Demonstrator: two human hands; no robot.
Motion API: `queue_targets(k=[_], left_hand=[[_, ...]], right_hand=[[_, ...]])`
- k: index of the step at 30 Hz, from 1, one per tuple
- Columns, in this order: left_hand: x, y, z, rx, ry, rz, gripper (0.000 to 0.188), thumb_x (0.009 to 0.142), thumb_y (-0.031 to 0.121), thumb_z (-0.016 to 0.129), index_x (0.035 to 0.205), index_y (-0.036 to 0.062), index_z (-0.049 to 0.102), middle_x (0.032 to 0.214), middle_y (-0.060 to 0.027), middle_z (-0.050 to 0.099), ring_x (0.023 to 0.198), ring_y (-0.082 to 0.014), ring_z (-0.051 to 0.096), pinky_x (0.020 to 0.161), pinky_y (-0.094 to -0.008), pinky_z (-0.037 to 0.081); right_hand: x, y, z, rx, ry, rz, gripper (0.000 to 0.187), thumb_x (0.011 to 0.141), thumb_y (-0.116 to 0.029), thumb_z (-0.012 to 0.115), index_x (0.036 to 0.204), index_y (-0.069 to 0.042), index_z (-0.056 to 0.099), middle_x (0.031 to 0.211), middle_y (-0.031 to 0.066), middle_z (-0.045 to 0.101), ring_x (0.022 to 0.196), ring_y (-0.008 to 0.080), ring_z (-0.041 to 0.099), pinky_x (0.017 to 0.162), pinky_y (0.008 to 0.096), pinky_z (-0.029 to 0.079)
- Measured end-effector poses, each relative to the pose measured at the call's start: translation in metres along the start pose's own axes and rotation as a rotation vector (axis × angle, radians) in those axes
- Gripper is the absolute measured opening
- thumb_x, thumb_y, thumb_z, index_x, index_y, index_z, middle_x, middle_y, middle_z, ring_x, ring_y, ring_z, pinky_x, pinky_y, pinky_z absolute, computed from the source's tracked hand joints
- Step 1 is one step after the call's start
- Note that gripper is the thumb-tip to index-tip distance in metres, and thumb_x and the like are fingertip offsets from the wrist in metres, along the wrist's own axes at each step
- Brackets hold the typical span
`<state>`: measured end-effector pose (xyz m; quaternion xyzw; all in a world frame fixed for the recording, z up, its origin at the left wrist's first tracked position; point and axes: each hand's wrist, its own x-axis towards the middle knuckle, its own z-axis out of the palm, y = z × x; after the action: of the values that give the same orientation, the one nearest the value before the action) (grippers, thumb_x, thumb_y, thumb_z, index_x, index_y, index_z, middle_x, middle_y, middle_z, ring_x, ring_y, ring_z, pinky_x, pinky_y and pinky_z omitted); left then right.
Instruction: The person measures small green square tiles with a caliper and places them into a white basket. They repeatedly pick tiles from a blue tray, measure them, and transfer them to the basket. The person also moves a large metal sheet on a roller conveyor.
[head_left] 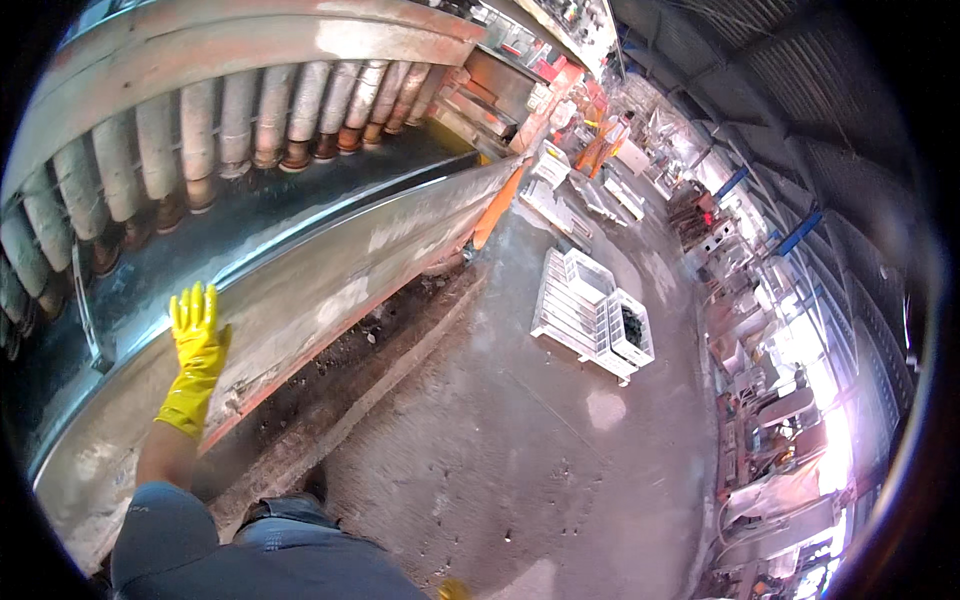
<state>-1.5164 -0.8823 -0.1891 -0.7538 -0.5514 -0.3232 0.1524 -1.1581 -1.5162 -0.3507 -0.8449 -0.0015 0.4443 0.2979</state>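
Note:
My left hand (196, 355), in a yellow rubber glove, is open with its fingers stretched out. It lies over the outer wall (330, 270) of a long metal trough, fingertips at the pale rim edge (262, 258). Whether it presses on the metal or hovers just above, I cannot tell. Of my right hand (453, 590), only a scrap of yellow glove shows at the lower edge; its fingers are out of sight. Inside the trough, a row of thick, rust-stained grey pipes (235, 125) stands over a dark bluish surface (225, 235).
A thin metal rod (88, 315) leans inside the trough. White slatted pallets (572, 310) sit on the concrete floor (480, 450), with a white crate (630, 330) holding dark pieces. Another person in orange (604, 145) stands far off. Cluttered equipment (780, 430) lines the right side.

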Motion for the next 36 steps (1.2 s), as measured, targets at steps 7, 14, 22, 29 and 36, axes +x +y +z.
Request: queue_targets(k=[7,14,22,29,36], left_hand=[[0.112,0.133,0.101,-0.09,-0.064,-0.04,0.082,0.077,0.021,0.081,0.151,0.008,0.048,0.152,-0.0258,0.049,0.143,-0.0459,0.043,0.125,-0.0585,0.021],[0.16,0.194,0.143,0.037,0.002,-0.182,0.079,0.076,0.023,0.082,0.147,0.0065,0.051,0.144,-0.0239,0.056,0.135,-0.0451,0.049,0.122,-0.0585,0.027],[0.171,0.212,0.171,0.268,0.001,-0.396,0.082,0.081,0.036,0.081,0.149,0.0041,0.05,0.142,-0.027,0.057,0.137,-0.0474,0.048,0.123,-0.0604,0.023],[0.221,0.253,0.218,0.307,-0.015,-0.403,0.086,0.078,0.044,0.083,0.148,0.0051,0.051,0.142,-0.0225,0.059,0.134,-0.0427,0.051,0.123,-0.0619,0.02],[0.306,0.358,0.295,0.262,0.037,-0.309,0.084,0.075,0.037,0.085,0.147,0.0067,0.053,0.14,-0.0195,0.06,0.13,-0.0401,0.054,0.122,-0.0612,0.023]], right_hand=[[0.087,-0.082,-0.08,0.255,0.126,0.168,0.035,0.105,-0.031,0.061,0.134,-0.013,0.067,0.122,0.0029,0.071,0.112,0.018,0.065,0.099,0.0365,0.051],[0.218,-0.182,-0.159,0.277,0.053,0.17,0.036,0.105,-0.032,0.061,0.134,-0.013,0.067,0.123,0.0026,0.071,0.113,0.0183,0.065,0.099,0.037,0.051],[0.367,-0.335,-0.31,0.342,0.132,0.061,0.036,0.104,-0.032,0.062,0.135,-0.013,0.066,0.124,0.0022,0.07,0.115,0.0188,0.065,0.1,0.0376,0.051],[0.502,-0.492,-0.369,0.26,0.131,-0.481,0.035,0.103,-0.032,0.062,0.133,-0.014,0.066,0.126,0.002,0.069,0.12,0.0201,0.063,0.103,0.0399,0.049],[0.582,-0.538,-0.297,-0.522,-0.086,-0.824,0.033,0.1,-0.029,0.067,0.127,-0.01,0.063,0.119,0.0077,0.071,0.109,0.0218,0.069,0.092,0.0366,0.055]])
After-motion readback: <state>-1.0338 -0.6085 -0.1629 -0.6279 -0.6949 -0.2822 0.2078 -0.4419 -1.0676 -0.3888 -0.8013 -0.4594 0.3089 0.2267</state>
